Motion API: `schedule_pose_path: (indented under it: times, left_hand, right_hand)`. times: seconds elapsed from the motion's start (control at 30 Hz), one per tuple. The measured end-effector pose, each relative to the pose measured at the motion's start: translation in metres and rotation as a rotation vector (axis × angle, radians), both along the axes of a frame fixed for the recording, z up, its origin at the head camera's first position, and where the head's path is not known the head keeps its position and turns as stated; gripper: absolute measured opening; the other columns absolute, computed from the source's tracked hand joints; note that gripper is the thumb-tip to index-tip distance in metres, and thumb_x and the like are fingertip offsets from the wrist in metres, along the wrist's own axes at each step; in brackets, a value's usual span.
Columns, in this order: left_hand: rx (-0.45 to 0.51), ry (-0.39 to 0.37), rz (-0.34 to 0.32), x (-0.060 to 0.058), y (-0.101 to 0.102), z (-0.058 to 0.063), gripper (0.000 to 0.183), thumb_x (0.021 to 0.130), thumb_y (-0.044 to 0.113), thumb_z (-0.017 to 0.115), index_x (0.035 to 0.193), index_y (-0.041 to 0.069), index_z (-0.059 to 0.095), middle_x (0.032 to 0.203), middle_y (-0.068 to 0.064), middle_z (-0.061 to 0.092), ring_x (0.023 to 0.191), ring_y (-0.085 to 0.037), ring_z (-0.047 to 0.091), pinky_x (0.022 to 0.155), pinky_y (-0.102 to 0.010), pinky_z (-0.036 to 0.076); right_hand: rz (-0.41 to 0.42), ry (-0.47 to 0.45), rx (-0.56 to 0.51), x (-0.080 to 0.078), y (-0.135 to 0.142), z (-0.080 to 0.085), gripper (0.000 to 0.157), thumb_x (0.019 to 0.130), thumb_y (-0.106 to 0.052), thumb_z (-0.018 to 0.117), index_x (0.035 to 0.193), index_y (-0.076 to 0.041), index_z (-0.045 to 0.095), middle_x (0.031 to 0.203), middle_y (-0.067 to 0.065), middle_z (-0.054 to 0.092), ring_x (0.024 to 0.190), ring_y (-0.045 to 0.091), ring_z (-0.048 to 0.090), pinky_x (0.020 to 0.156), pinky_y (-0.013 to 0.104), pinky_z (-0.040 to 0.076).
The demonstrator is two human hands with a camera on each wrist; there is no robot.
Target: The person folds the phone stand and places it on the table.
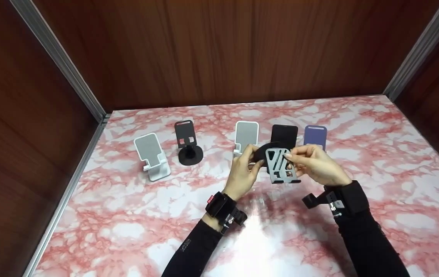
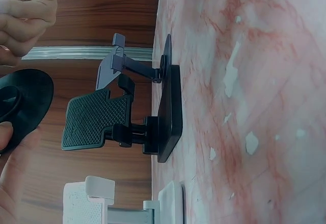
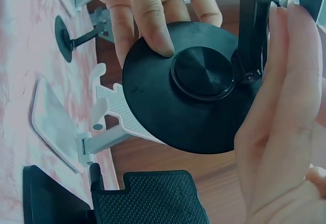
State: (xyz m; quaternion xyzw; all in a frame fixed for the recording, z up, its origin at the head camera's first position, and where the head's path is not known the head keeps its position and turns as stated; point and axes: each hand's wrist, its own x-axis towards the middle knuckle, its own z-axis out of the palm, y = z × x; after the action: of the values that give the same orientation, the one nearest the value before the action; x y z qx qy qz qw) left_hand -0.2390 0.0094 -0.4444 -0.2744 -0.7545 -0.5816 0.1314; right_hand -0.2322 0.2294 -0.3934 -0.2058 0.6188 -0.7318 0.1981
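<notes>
A phone stand with a grey slotted plate (image 1: pixel 274 165) and a black round base (image 3: pixel 153 107) is held up above the table between both hands. My left hand (image 1: pixel 240 177) grips the base at its rim, its thumb lying on the base's face in the right wrist view. On the other side, my right hand (image 1: pixel 321 166) pinches the edge of the grey plate. A black hinged arm (image 3: pixel 253 35) joins base and plate. In the left wrist view the base (image 2: pixel 38 94) shows at the left edge, and the plate is out of sight.
Behind the hands stand a white phone stand (image 1: pixel 247 132), a black one (image 1: pixel 284 134) and a purple one (image 1: pixel 315 135). Farther left are another white stand (image 1: pixel 149 149) and a black round-based stand (image 1: pixel 185 132). Wooden panels (image 1: pixel 223 50) enclose the marbled table (image 1: pixel 127 231).
</notes>
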Motion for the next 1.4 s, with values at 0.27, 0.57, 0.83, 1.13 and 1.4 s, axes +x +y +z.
schedule_pose_path:
  times: [0.27,0.57,0.83,1.13,1.4]
  left_hand:
    - [0.027,-0.056,-0.013,0.0,0.0,0.003,0.022,0.09,-0.009,0.061,0.111,-0.004,0.054,0.108,-0.024,0.071,0.1,-0.031,0.072,0.08,-0.018,0.058]
    - [0.127,-0.113,-0.039,-0.001,0.002,0.003,0.022,0.09,-0.009,0.061,0.111,-0.006,0.053,0.108,-0.027,0.071,0.099,-0.034,0.072,0.078,-0.023,0.06]
    - [0.231,-0.189,-0.056,-0.002,0.002,0.005,0.024,0.088,-0.015,0.059,0.111,-0.009,0.051,0.104,-0.031,0.07,0.094,-0.039,0.072,0.077,-0.031,0.062]
    - [0.224,-0.24,-0.04,-0.003,0.0,0.004,0.025,0.088,-0.012,0.061,0.11,-0.008,0.052,0.102,-0.03,0.071,0.09,-0.037,0.074,0.076,-0.029,0.062]
    - [0.236,-0.282,-0.051,-0.002,0.0,0.005,0.026,0.086,-0.016,0.06,0.11,-0.009,0.052,0.102,-0.033,0.07,0.088,-0.041,0.073,0.073,-0.029,0.063]
  right_hand:
    - [-0.156,0.081,0.159,0.007,-0.003,0.009,0.018,0.097,-0.005,0.058,0.084,-0.011,0.069,0.071,-0.007,0.064,0.057,0.002,0.057,0.056,0.018,0.055]
    - [-0.375,0.277,0.422,0.017,-0.001,0.019,0.031,0.089,-0.018,0.074,0.097,0.001,0.051,0.078,0.0,0.061,0.066,0.009,0.06,0.055,0.026,0.056]
    - [-0.271,0.185,0.322,0.01,0.001,0.014,0.048,0.096,-0.014,0.065,0.14,-0.006,0.047,0.123,-0.002,0.062,0.108,0.009,0.064,0.084,0.023,0.057]
    - [-0.064,0.006,-0.016,0.003,-0.004,0.002,0.031,0.103,-0.013,0.052,0.133,-0.01,0.048,0.123,0.001,0.06,0.107,0.011,0.065,0.094,0.029,0.056]
    - [-0.075,-0.016,0.023,0.001,-0.008,0.0,0.028,0.099,-0.006,0.056,0.127,-0.01,0.053,0.119,0.002,0.06,0.102,0.011,0.066,0.093,0.029,0.057]
